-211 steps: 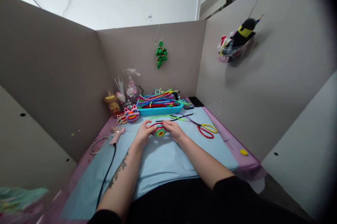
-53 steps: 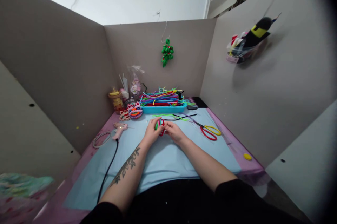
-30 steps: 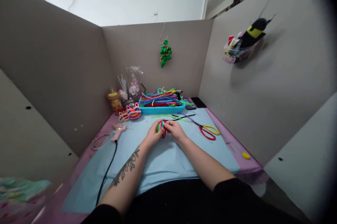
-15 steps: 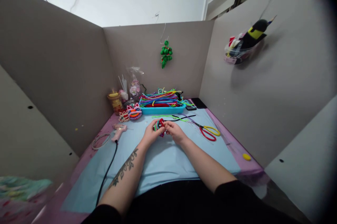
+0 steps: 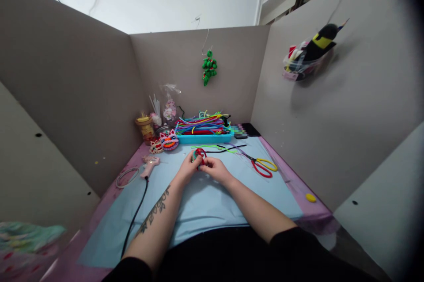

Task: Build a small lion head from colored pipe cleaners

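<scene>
My left hand (image 5: 188,168) is closed around a small pipe-cleaner craft piece (image 5: 200,153), looped in red and teal, above the middle of the blue sheet. From the other side my right hand (image 5: 217,169) pinches at the piece's lower right edge with thumb and fingertips. The fingers cover much of the piece, so its full shape is hidden. Just beyond lie a loose black pipe cleaner (image 5: 215,151) and a bright green one (image 5: 207,146). Scissors (image 5: 261,168) with one red and one yellow handle rest to the right.
A blue tray (image 5: 203,139) heaped with coloured pipe cleaners stands at the back. On the left lie a pink glue gun (image 5: 150,167), its black cord (image 5: 136,213) running forward, and finished colourful animal-face pieces (image 5: 169,141). A yellow disc (image 5: 310,197) sits right; grey panels enclose the table.
The craft piece has turned in my hands, showing more of its red loop and less of its coloured stripes. My right hand has shifted slightly lower and to the left.
</scene>
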The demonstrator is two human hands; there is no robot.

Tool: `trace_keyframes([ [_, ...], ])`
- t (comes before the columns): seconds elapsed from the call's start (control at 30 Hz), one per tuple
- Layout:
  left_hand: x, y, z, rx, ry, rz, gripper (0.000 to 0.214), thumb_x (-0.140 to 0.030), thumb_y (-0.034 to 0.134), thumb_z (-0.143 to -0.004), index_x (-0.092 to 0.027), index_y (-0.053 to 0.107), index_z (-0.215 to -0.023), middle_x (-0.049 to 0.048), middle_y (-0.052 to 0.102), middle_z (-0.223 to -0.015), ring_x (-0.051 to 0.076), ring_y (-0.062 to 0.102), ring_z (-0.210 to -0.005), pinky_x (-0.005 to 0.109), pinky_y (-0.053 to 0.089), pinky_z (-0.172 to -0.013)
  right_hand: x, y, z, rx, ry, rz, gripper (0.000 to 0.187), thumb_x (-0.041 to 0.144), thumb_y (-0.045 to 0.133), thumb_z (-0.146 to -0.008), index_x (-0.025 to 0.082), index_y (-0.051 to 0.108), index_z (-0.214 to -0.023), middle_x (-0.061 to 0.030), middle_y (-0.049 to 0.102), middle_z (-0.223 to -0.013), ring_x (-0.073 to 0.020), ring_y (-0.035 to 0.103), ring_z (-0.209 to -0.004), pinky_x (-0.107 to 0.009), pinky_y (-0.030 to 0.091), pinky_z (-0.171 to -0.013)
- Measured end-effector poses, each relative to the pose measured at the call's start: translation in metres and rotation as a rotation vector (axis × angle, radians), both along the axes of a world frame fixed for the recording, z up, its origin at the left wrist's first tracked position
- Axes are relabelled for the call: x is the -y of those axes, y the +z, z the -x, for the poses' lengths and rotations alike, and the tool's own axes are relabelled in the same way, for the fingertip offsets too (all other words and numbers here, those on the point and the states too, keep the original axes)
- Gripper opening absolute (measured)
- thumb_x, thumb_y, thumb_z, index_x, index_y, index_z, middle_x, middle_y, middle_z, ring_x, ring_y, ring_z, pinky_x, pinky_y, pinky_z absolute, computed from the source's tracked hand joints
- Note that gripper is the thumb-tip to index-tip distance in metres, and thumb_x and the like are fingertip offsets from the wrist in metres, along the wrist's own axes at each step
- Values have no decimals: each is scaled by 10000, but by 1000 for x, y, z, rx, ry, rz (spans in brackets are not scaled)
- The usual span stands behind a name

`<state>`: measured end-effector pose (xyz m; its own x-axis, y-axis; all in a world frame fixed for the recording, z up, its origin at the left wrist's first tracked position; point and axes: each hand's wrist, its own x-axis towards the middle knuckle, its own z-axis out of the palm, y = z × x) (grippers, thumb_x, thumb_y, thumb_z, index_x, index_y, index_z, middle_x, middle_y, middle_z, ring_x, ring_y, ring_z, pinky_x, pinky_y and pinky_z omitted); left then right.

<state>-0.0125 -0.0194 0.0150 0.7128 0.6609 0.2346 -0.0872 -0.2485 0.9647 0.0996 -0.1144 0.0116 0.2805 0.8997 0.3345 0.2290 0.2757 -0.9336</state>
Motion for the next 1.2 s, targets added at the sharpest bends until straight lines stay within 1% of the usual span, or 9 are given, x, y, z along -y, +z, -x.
trace_keyframes([
  [0.17,0,5,5,31,-104,-295,1065,-449,775,-554,-229,186,-1413,173,289,-1427,293,395,-1252,399,388,-971,-1,1,-6,-208,5,-8,270,410,665,-682,163,574,-624,32,537,-549,-95,445,-523,-232,343,-540],
  [0.23,2,5,5,18,-100,-446,1107,-387,820,-492,-210,219,-1404,173,288,-1423,308,319,-1300,427,306,-1040,0,2,-7,-275,37,3,270,404,682,-667,160,574,-628,25,556,-554,-99,466,-520,-236,358,-542],
  [0.33,3,5,3,-3,-59,-585,963,-333,827,-485,-181,372,-1320,157,421,-1317,303,390,-1241,448,301,-1041,1,3,-6,-309,49,2,273,394,693,-661,158,566,-608,23,555,-543,-97,462,-506,-234,347,-526],
  [0.53,3,5,3,-41,48,-620,537,-261,735,-599,-191,545,-1097,88,592,-1079,228,556,-1005,381,438,-891,1,5,-4,-303,106,-9,258,403,688,-666,171,578,-644,37,529,-504,-104,458,-490,-242,346,-530],
  [0.7,3,6,5,-57,104,-595,398,-222,700,-615,-184,584,-994,59,626,-976,201,584,-907,355,465,-832,1,6,-2,-280,112,-23,250,402,697,-652,177,594,-693,25,561,-575,-116,489,-539,-250,366,-557],
  [0.77,3,6,5,-47,76,-610,466,-239,717,-609,-187,574,-1050,71,615,-1024,215,577,-953,368,455,-863,2,5,-2,-240,99,-15,240,392,691,-662,176,587,-655,30,537,-551,-108,465,-525,-243,346,-542],
  [0.83,3,6,5,-35,26,-633,685,-286,766,-571,-193,501,-1196,104,556,-1166,249,531,-1075,400,416,-937,2,4,-2,-215,71,-19,251,386,682,-677,173,569,-609,36,507,-520,-100,435,-507,-239,326,-526],
  [0.97,5,7,6,-15,-63,-715,1083,-382,829,-481,-223,261,-1389,160,312,-1409,319,306,-1304,485,269,-1063,0,2,-6,-315,1,-66,286,391,681,-686,165,538,-582,33,500,-536,-91,421,-511,-237,328,-527],
  [1.2,10,7,7,-46,-186,-798,1009,-367,809,-538,-227,281,-1387,153,282,-1424,308,277,-1321,475,279,-1074,0,5,-6,-579,76,-20,278,391,732,-636,157,583,-651,36,522,-556,-82,440,-496,-225,337,-499],
])
